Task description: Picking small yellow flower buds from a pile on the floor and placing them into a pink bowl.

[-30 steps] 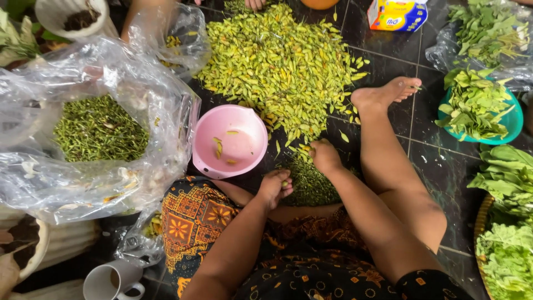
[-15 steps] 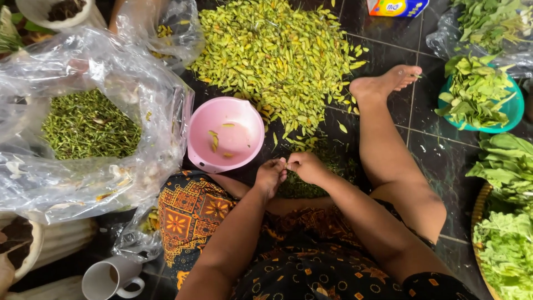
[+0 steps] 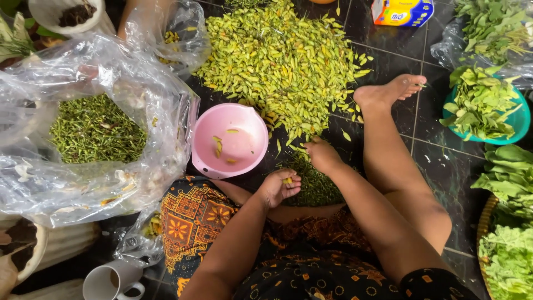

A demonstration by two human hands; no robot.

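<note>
head view, going from left to right: at your far left a clear plastic bag point(image 3: 139, 166) lies spread wide, and inside it sits a heap of green stems point(image 3: 97, 130). below it, near the bottom edge, a white mug point(image 3: 111, 282) stands on the dark tiled floor point(image 3: 433, 166). just right of the bag is a pink bowl point(image 3: 230, 140) with a few yellow-green chillies lying in it. your left hand point(image 3: 279, 188) hovers just below and right of the bowl, over your patterned skirt point(image 3: 194, 222); its fingers curl in loosely around a small yellow-green chilli point(image 3: 287, 180), so the hand is half closed on it. between your hands a dark green mound of picked stems point(image 3: 316, 186) rests on the floor by your lap. your right hand point(image 3: 322, 155) reaches out to the near edge of the big pile of chillies point(image 3: 283, 61), palm down, fingers bent onto the loose ones there; you cannot tell whether it has hold of any. your bare foot point(image 3: 388, 91) lies just right of the pile. further right a teal bowl point(image 3: 519, 125) holds green leaves, and more leafy greens point(image 3: 508, 178) run down the right edge.
</note>
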